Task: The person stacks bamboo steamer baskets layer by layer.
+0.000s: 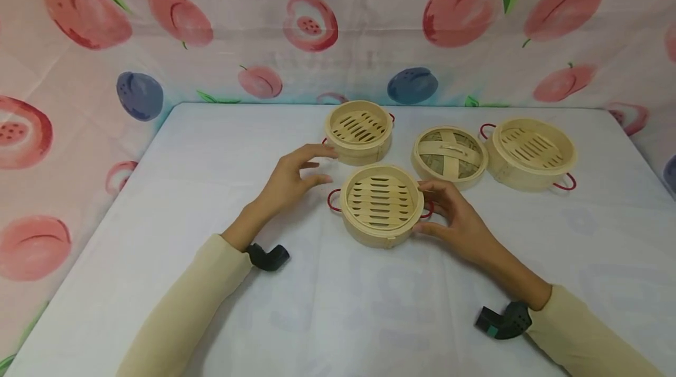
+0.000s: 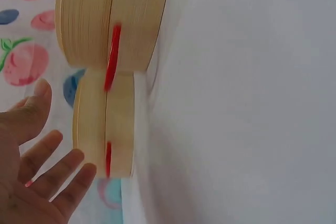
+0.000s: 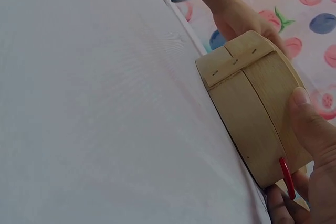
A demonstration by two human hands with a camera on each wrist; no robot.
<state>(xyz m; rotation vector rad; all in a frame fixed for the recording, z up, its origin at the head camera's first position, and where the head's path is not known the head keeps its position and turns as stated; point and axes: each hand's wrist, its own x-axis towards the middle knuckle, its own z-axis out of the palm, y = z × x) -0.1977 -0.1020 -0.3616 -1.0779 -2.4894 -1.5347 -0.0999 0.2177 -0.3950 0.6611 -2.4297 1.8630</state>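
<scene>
A round bamboo steamer basket [image 1: 381, 204] with a slatted base and red loop handles sits nearest on the table. My right hand [image 1: 453, 219] grips its right side, around one red handle; in the right wrist view the thumb [image 3: 300, 97] presses on the basket's wall. My left hand [image 1: 296, 176] hovers just left of the two middle baskets with its fingers spread, holding nothing. Its fingertips come close to a second steamer basket [image 1: 359, 133] standing behind the first. In the left wrist view, both baskets stand beyond the spread left hand [image 2: 37, 156].
To the right lie a bamboo steamer lid [image 1: 449, 155] with crossed bands and a third steamer basket [image 1: 530, 154] with red handles, side by side. A white cloth covers the table [image 1: 338, 312]. Behind it hangs a fruit-patterned curtain [image 1: 369, 30].
</scene>
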